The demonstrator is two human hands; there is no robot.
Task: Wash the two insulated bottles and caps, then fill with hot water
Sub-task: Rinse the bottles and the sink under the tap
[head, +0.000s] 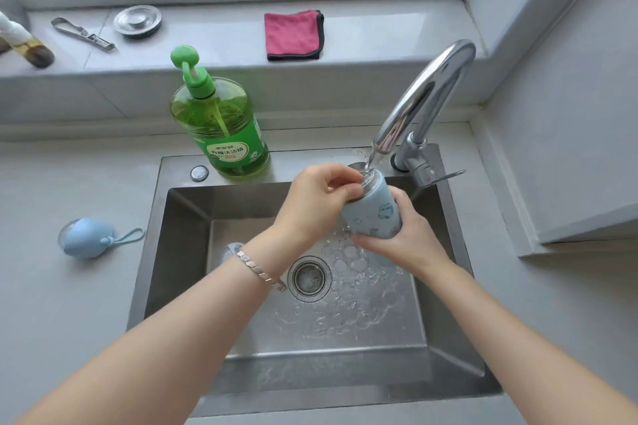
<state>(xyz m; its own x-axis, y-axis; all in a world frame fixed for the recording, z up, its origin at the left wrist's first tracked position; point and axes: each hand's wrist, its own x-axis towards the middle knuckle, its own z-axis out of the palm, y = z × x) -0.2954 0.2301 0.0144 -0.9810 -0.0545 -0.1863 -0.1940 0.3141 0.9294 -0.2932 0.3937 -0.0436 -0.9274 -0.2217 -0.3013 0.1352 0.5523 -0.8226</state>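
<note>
A small light-blue insulated bottle (374,209) with a steel neck is tilted under the running tap (428,93); water streams onto its mouth. My right hand (402,238) grips its lower body from beneath. My left hand (319,197) has its fingers curled at the bottle's steel neck and rim. A light-blue cap (88,237) with a loop strap lies on the counter left of the sink. Another bluish piece (230,250) sits in the sink, mostly hidden behind my left wrist. A second bottle is not in sight.
The steel sink (179,252) holds foamy water around the drain (308,278). A green dish soap bottle (221,124) stands on the sink's back rim. On the sill lie a pink cloth (293,34), a sink plug (137,21) and a metal tool (83,34).
</note>
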